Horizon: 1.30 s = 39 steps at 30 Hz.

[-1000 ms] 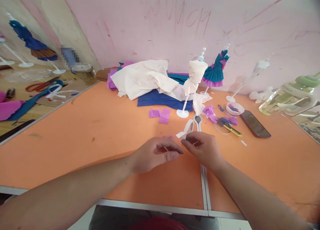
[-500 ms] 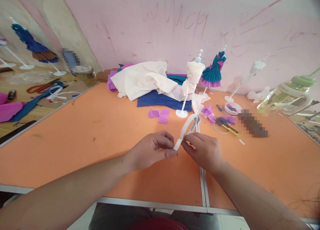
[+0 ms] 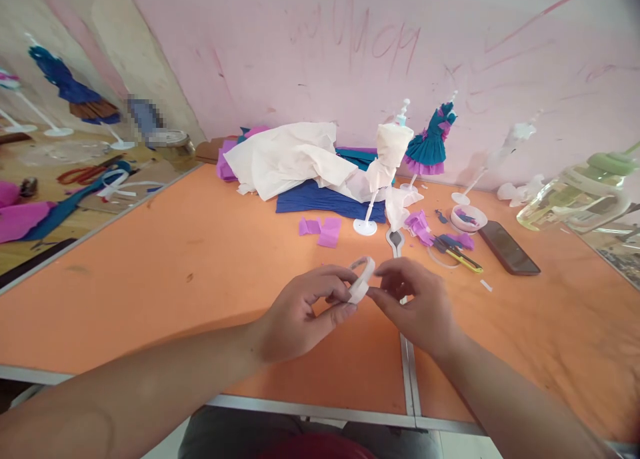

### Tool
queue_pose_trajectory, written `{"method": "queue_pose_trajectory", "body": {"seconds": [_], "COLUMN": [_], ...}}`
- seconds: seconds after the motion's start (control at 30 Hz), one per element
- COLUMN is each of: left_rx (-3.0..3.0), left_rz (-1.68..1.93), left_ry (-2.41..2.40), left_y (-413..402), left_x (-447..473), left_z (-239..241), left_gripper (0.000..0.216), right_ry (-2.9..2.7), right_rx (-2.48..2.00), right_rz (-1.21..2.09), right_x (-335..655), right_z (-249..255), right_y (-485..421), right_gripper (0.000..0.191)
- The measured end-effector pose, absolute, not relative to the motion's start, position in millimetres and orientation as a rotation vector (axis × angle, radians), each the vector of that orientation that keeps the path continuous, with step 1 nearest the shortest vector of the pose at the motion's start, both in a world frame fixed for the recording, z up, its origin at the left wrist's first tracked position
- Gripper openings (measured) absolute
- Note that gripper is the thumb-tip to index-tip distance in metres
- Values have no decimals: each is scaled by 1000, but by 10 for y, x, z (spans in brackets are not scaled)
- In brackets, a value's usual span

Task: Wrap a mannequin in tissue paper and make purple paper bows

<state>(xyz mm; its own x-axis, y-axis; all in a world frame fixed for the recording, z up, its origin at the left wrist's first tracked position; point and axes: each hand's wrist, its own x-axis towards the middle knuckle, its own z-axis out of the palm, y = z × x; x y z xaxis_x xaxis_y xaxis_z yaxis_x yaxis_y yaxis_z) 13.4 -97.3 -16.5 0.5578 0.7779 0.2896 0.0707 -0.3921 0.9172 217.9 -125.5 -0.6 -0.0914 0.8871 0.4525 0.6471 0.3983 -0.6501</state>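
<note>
A roll of white tape [image 3: 361,287] is held up above the orange table, between my two hands. My left hand [image 3: 307,306] grips its near left side, thumb in front and fingers curled behind. My right hand [image 3: 413,302] is at the roll's right edge. Its thumb tip meets a short flap of the tape, and the other fingers are bent. Beyond the hands stands a small white dress form [image 3: 365,227] wrapped in cream crepe paper [image 3: 390,151]. Two purple paper pieces [image 3: 329,232] lie left of its base.
White crepe paper [image 3: 295,156] and a folded blue sheet [image 3: 325,201] lie at the back. To the right are a yellow cutter [image 3: 465,260], a phone [image 3: 510,248], a shallow pink dish [image 3: 469,218] and a clear jug [image 3: 565,192]. Another dressed form [image 3: 427,146] stands near the wall.
The tape roll has turned from a tall upright loop to a lower, tilted one and come nearer to me. My right thumb and index finger have spread somewhat.
</note>
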Motion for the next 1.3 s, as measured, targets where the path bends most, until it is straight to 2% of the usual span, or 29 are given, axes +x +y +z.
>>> {"method": "queue_pose_trajectory", "body": {"seconds": [0.13,0.2,0.43,0.57,0.67,0.73,0.83,0.9,1.07,1.3], "left_rx": [1818,1861,1986,1992,1970,1965,1956,1907,1596,1220], "left_rz": [970,980,977,952,912,892,873,834,764,563], "left_ry": [830,857,863,848,843,843,817,777,653,568], "left_y": [-1014,-1034,-1066,-1079,-1075,-1062,-1043,-1038,-1029,-1013], "left_x": [155,168,172,159,160,163,159,148,125,171], "left_z": [-173,-164,-136,-138,-136,-133,-130,-130,-136,-135], "left_gripper": [13,13,14,14,15,14,13,7,29,43], "right_ry": [-1968,-2068,-2238,-2369,-2240,-2065,-1860,-1790,-1708,-1684], "right_rx": [-1018,-938,-908,-923,-989,-1098,-1213,-1253,-1324,-1355], "right_rz": [-282,-460,-555,-570,-451,-193,216,352,572,815], "right_x": [2189,2182,2247,2260,2183,2113,2048,2043,2083,2049], "right_z": [38,31,-53,-47,-18,22,96,132,147,119], "right_y": [-1371,-1404,-1379,-1404,-1409,-1393,-1363,-1353,-1352,-1356], "right_gripper": [20,26,34,30,19,10,7,6,5,5]}}
